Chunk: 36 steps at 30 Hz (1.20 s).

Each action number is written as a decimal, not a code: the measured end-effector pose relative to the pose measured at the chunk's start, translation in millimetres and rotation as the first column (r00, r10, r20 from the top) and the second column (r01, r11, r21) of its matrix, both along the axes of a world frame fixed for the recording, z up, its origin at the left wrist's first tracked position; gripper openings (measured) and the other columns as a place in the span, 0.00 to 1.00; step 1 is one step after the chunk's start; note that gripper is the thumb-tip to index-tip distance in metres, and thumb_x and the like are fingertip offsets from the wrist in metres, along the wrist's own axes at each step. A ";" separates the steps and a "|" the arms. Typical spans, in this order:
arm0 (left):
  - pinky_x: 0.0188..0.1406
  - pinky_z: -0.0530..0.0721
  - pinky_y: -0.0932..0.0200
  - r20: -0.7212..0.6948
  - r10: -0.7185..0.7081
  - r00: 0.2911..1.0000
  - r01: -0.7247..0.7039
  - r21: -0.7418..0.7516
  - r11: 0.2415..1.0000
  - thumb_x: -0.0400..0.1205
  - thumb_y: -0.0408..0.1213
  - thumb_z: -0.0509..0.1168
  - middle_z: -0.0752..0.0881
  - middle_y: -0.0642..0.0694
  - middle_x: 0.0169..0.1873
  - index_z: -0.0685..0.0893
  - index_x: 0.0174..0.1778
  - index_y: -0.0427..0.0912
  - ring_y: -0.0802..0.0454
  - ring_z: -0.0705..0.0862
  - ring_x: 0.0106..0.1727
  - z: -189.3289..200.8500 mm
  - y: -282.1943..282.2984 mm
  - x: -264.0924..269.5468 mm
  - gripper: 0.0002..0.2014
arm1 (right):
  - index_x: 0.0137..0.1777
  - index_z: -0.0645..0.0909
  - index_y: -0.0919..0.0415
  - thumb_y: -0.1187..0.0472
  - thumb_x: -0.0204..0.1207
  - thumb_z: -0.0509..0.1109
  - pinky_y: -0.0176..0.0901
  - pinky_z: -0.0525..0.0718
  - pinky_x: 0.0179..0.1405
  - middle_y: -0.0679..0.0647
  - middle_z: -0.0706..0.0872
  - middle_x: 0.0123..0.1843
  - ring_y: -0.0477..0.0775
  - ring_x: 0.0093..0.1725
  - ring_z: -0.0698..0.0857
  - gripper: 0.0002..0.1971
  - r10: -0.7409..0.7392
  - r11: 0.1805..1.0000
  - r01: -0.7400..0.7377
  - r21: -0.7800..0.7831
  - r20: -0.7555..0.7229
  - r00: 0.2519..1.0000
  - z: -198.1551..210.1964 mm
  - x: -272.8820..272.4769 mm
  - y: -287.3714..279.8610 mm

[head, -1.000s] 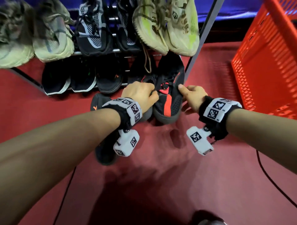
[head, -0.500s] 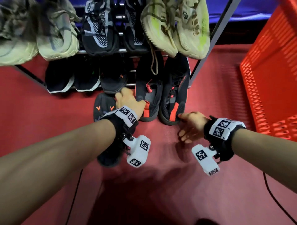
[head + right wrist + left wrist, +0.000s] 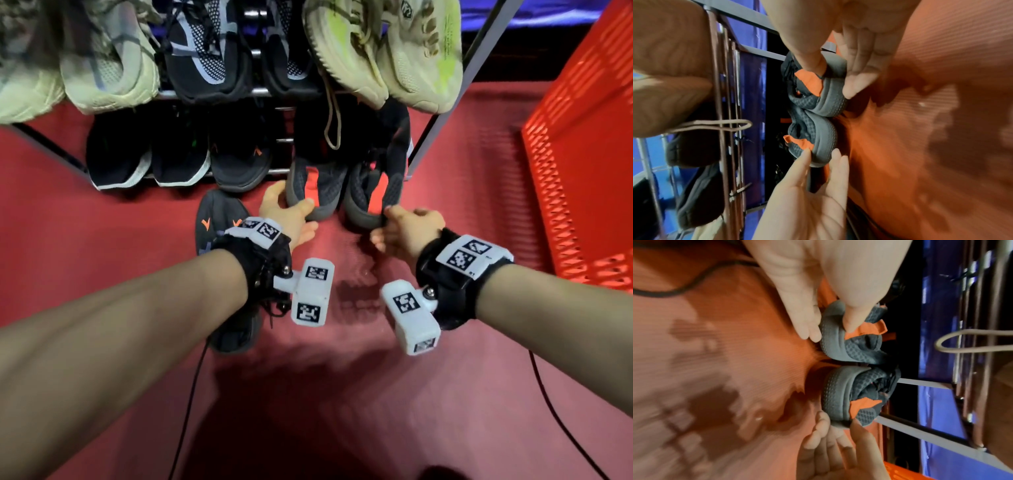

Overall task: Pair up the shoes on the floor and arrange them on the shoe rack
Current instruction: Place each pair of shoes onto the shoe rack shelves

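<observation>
Both hands, left hand (image 3: 291, 219) and right hand (image 3: 404, 229), pinch the soft, light grey-orange shoes (image 3: 318, 192) by their heels at 12 o'clock, probably the easiest grab.

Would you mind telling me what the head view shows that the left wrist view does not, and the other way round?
Only the head view shows the lone black shoe on the floor, the red basket and the upper-shelf pairs. Only the left wrist view shows the left thumb pressing the heel's orange tab. Both show the left hand and right hand gripping the heels of the grey-and-orange shoes.
</observation>
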<state>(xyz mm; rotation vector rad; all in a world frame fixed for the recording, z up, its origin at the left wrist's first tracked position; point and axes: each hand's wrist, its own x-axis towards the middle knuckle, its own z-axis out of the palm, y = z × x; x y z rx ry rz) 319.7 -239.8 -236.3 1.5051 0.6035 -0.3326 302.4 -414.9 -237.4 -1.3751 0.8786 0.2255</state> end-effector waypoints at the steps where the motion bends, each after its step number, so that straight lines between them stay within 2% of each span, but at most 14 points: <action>1: 0.37 0.90 0.59 0.014 0.002 1.000 -0.002 -0.017 1.000 0.84 0.36 0.67 0.84 0.39 0.49 0.70 0.77 0.50 0.48 0.89 0.38 2.7 -1.6 7.6 0.25 | 0.67 0.68 0.76 0.66 0.81 0.66 0.39 0.79 0.13 0.62 0.80 0.15 0.55 0.13 0.81 0.19 -0.021 1.000 0.021 -0.005 0.019 1.000 5.6 6.7 -0.8; 3: 0.36 0.90 0.58 -0.002 -0.016 1.000 0.016 -0.068 0.998 0.85 0.39 0.65 0.83 0.34 0.54 0.70 0.78 0.48 0.47 0.89 0.39 7.8 -6.9 22.3 0.24 | 0.45 0.73 0.75 0.67 0.82 0.65 0.38 0.80 0.13 0.61 0.80 0.14 0.53 0.14 0.81 0.09 -0.048 0.999 0.048 0.006 0.043 0.998 18.8 21.4 -3.4; 5: 0.38 0.89 0.56 -0.031 -0.072 0.997 0.069 -0.102 0.992 0.87 0.40 0.62 0.83 0.31 0.56 0.69 0.78 0.47 0.46 0.88 0.41 12.0 -13.9 34.4 0.22 | 0.37 0.73 0.70 0.68 0.84 0.62 0.40 0.84 0.18 0.60 0.81 0.15 0.51 0.15 0.82 0.13 -0.057 0.998 0.056 0.032 0.037 0.998 27.6 35.0 -6.7; 8: 0.43 0.87 0.54 -0.042 -0.123 0.992 0.118 -0.109 0.987 0.90 0.38 0.56 0.84 0.34 0.54 0.69 0.73 0.47 0.40 0.87 0.50 18.4 -21.6 42.8 0.15 | 0.39 0.74 0.72 0.72 0.83 0.60 0.41 0.87 0.25 0.58 0.82 0.16 0.50 0.18 0.84 0.10 -0.086 0.992 0.083 0.097 0.036 0.996 27.1 43.8 -13.2; 11: 0.57 0.85 0.47 -0.045 -0.162 0.986 0.159 -0.063 0.985 0.90 0.37 0.54 0.81 0.37 0.55 0.63 0.81 0.47 0.37 0.85 0.60 18.2 -19.1 42.0 0.22 | 0.42 0.76 0.72 0.75 0.80 0.60 0.45 0.90 0.36 0.60 0.86 0.25 0.53 0.27 0.88 0.07 -0.043 0.997 0.042 0.069 0.019 0.999 20.6 37.6 -13.1; 14: 0.55 0.84 0.47 -0.043 -0.235 0.971 0.235 -0.005 0.972 0.89 0.32 0.56 0.82 0.42 0.44 0.73 0.74 0.41 0.37 0.86 0.55 26.5 -2.8 34.1 0.17 | 0.38 0.78 0.72 0.71 0.78 0.61 0.50 0.88 0.40 0.65 0.86 0.39 0.60 0.36 0.86 0.08 0.083 0.997 -0.083 0.001 -0.081 0.993 14.7 23.3 -8.3; 17: 0.39 0.86 0.57 -0.068 -0.253 0.965 0.256 0.043 0.966 0.86 0.31 0.60 0.83 0.44 0.37 0.84 0.53 0.39 0.45 0.86 0.42 36.6 35.1 27.0 0.07 | 0.35 0.82 0.70 0.70 0.76 0.61 0.48 0.84 0.40 0.62 0.86 0.33 0.60 0.32 0.82 0.11 0.270 0.955 -0.288 -0.072 -0.191 0.944 14.8 10.1 2.9; 20: 0.29 0.81 0.64 -0.088 -0.266 0.960 0.277 0.159 0.948 0.85 0.31 0.59 0.83 0.47 0.35 0.82 0.44 0.43 0.54 0.82 0.32 44.3 88.4 21.8 0.08 | 0.40 0.86 0.69 0.71 0.76 0.63 0.44 0.83 0.38 0.61 0.87 0.31 0.59 0.31 0.82 0.10 0.485 0.841 -0.527 -0.124 -0.258 0.835 23.4 0.9 25.5; 23: 0.33 0.75 0.63 -0.199 -0.241 0.950 0.275 0.169 0.946 0.87 0.33 0.55 0.77 0.50 0.33 0.75 0.36 0.46 0.56 0.75 0.31 47.0 143.4 13.2 0.13 | 0.48 0.87 0.67 0.69 0.77 0.63 0.39 0.82 0.33 0.61 0.88 0.36 0.56 0.30 0.84 0.10 0.633 0.702 -0.701 -0.122 -0.343 0.694 37.3 2.6 57.8; 25: 0.35 0.77 0.61 -0.257 -0.186 0.948 0.241 0.201 0.950 0.87 0.34 0.56 0.80 0.49 0.32 0.77 0.37 0.46 0.55 0.76 0.31 43.5 177.4 3.9 0.13 | 0.47 0.83 0.66 0.66 0.80 0.61 0.40 0.82 0.33 0.59 0.88 0.31 0.55 0.30 0.83 0.09 0.653 0.694 -0.719 -0.039 -0.384 0.652 48.9 11.2 79.7; 28: 0.26 0.83 0.63 -0.335 -0.192 0.922 0.257 0.161 0.953 0.88 0.35 0.54 0.87 0.48 0.24 0.80 0.42 0.44 0.54 0.83 0.26 35.5 211.7 -7.8 0.12 | 0.42 0.77 0.65 0.62 0.83 0.58 0.46 0.84 0.34 0.62 0.85 0.32 0.58 0.31 0.82 0.11 0.601 0.761 -0.649 0.000 -0.378 0.704 61.7 33.1 116.1; 30: 0.22 0.83 0.65 -0.352 -0.198 0.915 0.259 0.134 0.957 0.88 0.35 0.54 0.86 0.51 0.20 0.80 0.43 0.43 0.55 0.83 0.25 32.3 218.6 -9.6 0.12 | 0.41 0.74 0.66 0.59 0.84 0.58 0.56 0.84 0.44 0.65 0.83 0.35 0.61 0.34 0.81 0.12 0.545 0.817 -0.577 -0.001 -0.326 0.773 61.5 47.1 143.2; 32: 0.26 0.84 0.63 -0.327 -0.200 0.924 0.243 0.096 0.965 0.89 0.34 0.54 0.86 0.49 0.24 0.80 0.43 0.43 0.54 0.83 0.26 30.7 214.6 -6.2 0.12 | 0.42 0.74 0.66 0.54 0.83 0.62 0.61 0.82 0.54 0.66 0.82 0.37 0.64 0.38 0.82 0.15 0.528 0.841 -0.540 0.034 -0.271 0.805 53.9 58.4 170.5; 36: 0.34 0.75 0.62 -0.319 -0.271 0.908 0.278 -0.024 0.960 0.89 0.34 0.52 0.75 0.48 0.31 0.74 0.35 0.45 0.55 0.73 0.30 28.5 193.9 2.2 0.16 | 0.46 0.79 0.67 0.47 0.81 0.63 0.60 0.82 0.60 0.64 0.84 0.40 0.63 0.38 0.83 0.20 0.442 0.896 -0.424 0.130 -0.189 0.877 22.4 75.0 210.9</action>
